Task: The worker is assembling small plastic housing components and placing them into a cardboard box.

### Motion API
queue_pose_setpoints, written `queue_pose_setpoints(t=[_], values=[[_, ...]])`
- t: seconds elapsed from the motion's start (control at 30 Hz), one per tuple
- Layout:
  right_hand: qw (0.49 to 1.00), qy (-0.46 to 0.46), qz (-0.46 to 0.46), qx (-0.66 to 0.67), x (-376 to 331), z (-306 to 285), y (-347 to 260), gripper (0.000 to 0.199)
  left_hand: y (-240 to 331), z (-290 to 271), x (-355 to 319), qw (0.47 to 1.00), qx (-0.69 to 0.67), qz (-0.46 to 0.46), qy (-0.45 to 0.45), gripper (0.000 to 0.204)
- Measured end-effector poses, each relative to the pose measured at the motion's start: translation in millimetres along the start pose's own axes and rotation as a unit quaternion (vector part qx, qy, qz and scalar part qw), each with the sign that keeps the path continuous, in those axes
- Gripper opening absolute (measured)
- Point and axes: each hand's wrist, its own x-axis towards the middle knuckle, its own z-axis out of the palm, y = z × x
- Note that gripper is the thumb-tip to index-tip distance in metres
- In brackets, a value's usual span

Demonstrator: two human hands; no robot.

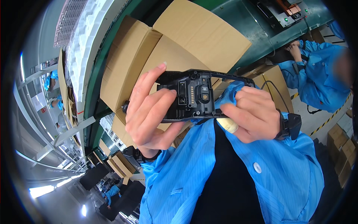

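Observation:
In front of my chest is a black plastic device housing [203, 93], its inner side facing me, with small gold contacts, moulded ribs and a rectangular opening at the right. My left hand [149, 108] is closed around the left end, fingertips on the inner face. At the right end my right hand [257, 114] is closed on a bunched blue cloth [228, 94], which lies in the frame opening. Something pale yellow [227, 125] shows by the right thumb; whether it covers a finger or is held, I cannot tell. Black bands circle both wrists.
A large open cardboard box [175, 56] stands just beyond the housing, flaps spread. Behind it runs a green workbench [238, 22] with an electronic unit [285, 13] on top. At the right sits a co-worker in blue [317, 74]. Cartons [341, 145] are stacked on the far right.

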Motion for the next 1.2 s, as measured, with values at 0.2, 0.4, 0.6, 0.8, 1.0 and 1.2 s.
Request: queue_pose_setpoints(t=[0.2, 0.4, 0.6, 0.8, 1.0, 1.2], values=[[0.996, 0.025, -0.077, -0.047, 1.0, 1.5, -0.4, 0.027, 1.3, -0.7, -1.9, 1.0, 0.004, 0.022, 0.012, 0.05], [0.996, 0.006, -0.082, -0.048, 2.2, -2.8, -3.6, 0.025, 0.8, -2.9, -3.7, 0.999, 0.0, 0.038, 0.01, 0.051], [0.995, 0.013, -0.082, -0.05, -2.1, -0.8, -3.7, 0.026, 0.5, 0.0, -4.9, 0.999, -0.009, 0.043, 0.015, 0.05], [1.0, -0.004, -0.007, 0.007, -3.2, -1.3, -6.1, 0.026, -0.7, 1.1, -11.0, 0.999, -0.039, 0.021, 0.027, 0.049], [0.995, -0.01, 0.067, 0.078, 0.8, -3.2, -8.0, 0.022, 5.3, -0.8, -8.6, 0.999, -0.047, -0.025, 0.012, 0.05], [0.991, -0.006, 0.089, 0.1, -1.2, -2.1, -8.0, 0.019, 4.1, -0.6, -10.0, 0.999, -0.045, -0.029, 0.008, 0.05]])
